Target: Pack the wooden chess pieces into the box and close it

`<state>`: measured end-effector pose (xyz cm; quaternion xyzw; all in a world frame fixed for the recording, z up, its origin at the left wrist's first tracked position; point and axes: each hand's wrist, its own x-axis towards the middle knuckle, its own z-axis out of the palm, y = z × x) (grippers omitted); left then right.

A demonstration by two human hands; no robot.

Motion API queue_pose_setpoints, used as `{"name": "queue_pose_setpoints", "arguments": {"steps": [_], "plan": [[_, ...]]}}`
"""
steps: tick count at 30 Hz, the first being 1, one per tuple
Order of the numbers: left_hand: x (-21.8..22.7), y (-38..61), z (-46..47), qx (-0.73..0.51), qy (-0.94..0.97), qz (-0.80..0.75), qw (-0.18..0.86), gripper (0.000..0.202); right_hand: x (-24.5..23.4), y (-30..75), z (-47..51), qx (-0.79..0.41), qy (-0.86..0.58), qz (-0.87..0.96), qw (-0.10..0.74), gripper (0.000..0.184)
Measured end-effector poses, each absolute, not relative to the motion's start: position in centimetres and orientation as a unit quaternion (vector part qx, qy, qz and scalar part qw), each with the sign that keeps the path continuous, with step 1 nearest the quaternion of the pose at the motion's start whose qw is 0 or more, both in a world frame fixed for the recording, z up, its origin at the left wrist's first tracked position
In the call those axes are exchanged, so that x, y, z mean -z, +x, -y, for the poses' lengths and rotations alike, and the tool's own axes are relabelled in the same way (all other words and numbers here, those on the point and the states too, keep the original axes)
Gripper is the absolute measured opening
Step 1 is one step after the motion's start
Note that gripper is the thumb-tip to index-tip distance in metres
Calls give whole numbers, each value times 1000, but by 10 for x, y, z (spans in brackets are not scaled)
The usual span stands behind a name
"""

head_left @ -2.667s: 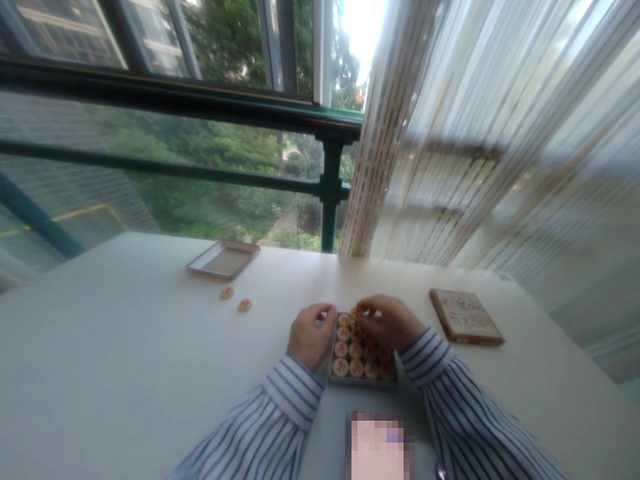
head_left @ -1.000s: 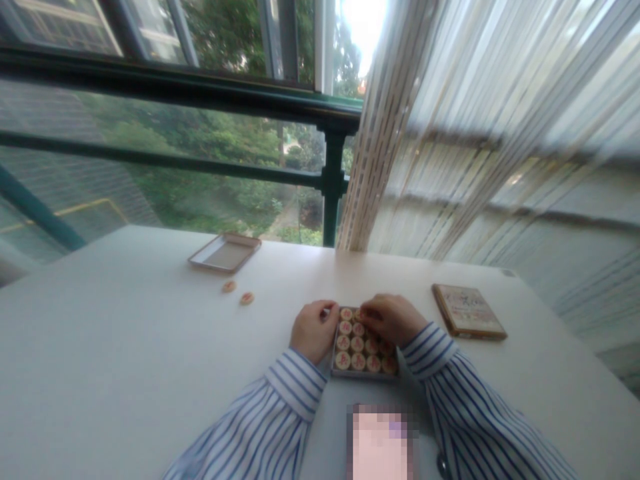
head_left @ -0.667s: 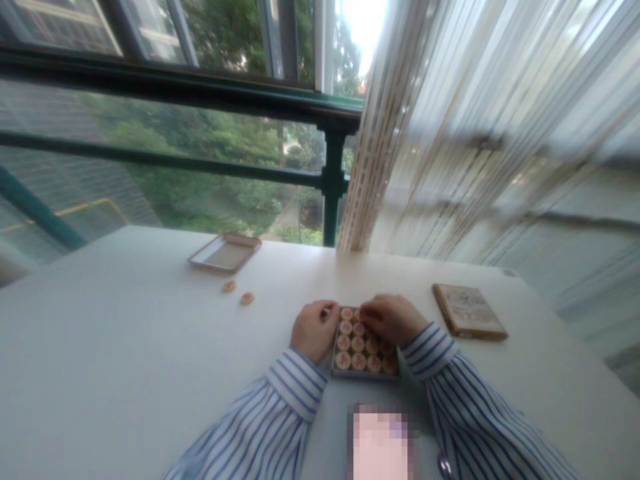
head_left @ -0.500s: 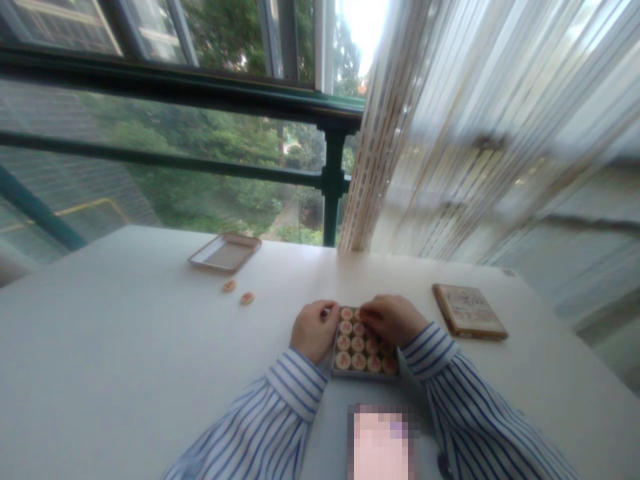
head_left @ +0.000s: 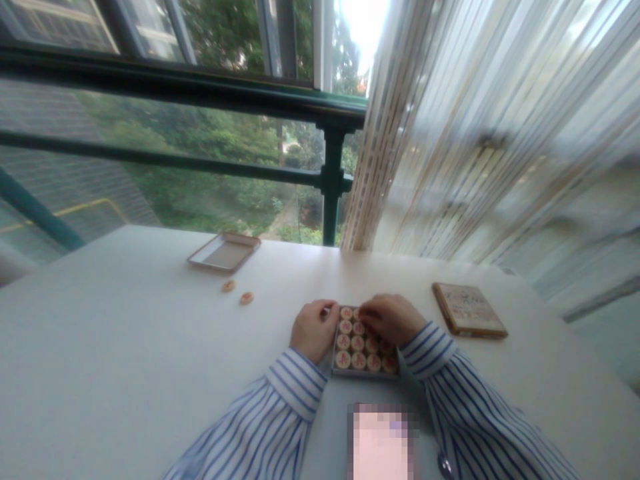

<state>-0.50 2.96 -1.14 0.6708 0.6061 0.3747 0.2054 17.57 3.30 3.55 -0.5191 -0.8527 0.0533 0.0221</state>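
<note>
A shallow box (head_left: 366, 376) on the white table holds rows of round Chinese chess pieces with red characters, such as one piece (head_left: 358, 361) in the near row. My left hand (head_left: 314, 328) is curled at the box's left side, with thumb and forefinger closed on its far left edge. Over the far right part of the box, my right hand (head_left: 395, 318) has its fingers drawn together, their tips on a chess piece (head_left: 357, 312) in the far row. That hand hides the pieces beneath it.
Two loose pieces, one (head_left: 229, 286) and another (head_left: 247, 298), lie left of the box. Behind them is an open tray-like lid (head_left: 231, 268). A closed flat box (head_left: 470, 311) lies at right. A blurred, pixelated object (head_left: 381, 443) is at the near edge. Railing and string curtain stand beyond the table.
</note>
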Motion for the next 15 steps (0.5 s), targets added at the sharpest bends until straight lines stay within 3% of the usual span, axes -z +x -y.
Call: {"name": "queue_pose_setpoints", "arguments": {"steps": [15], "plan": [[14,-6,-31,-373,678,-600,202,31,-33,176,-35,-59,-522,851,21,27]]}}
